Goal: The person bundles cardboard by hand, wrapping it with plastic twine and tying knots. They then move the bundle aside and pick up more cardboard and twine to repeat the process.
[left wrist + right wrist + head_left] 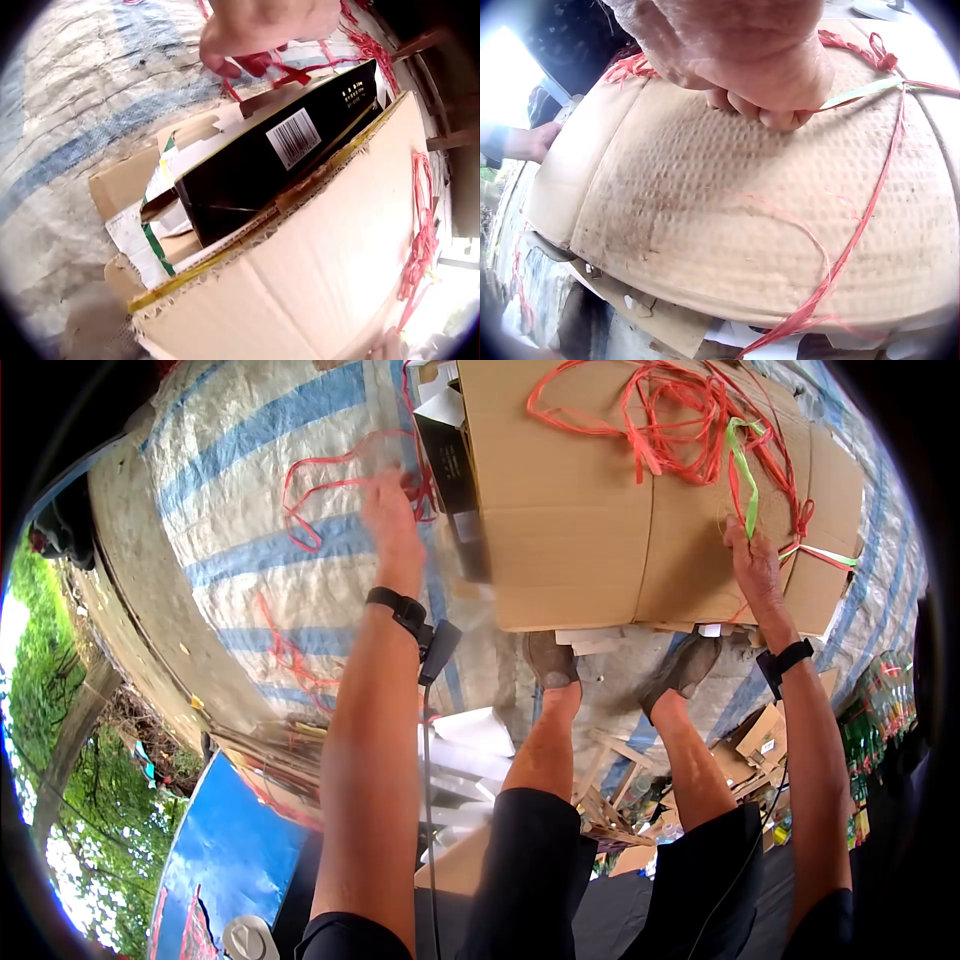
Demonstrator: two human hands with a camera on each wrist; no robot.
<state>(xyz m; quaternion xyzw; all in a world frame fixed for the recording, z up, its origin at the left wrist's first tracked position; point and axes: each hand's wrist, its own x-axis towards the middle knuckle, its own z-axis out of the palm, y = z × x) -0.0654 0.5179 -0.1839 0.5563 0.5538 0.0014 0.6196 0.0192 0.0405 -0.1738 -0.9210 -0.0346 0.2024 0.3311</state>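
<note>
At the near edge of the cardboard stack (560, 510), which lies on a striped sheet (262, 455), stand two shod feet (553, 658). Over its right part, the right hand (758, 568) grips a green strand (739, 457); beside its left edge, the left hand (393, 525) holds red twine (296, 77) in curled fingers. Farther, a loose tangle (690, 408) rests on top. The step appears to be binding; the next move likely calls for even tension.

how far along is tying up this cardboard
The cardboard stack's right end looks bound with red twine. The left hand holds a red strand; the right hand grips a green strip. Left to do, apparently: binding the left end, where no tight band crosses the top.
</note>
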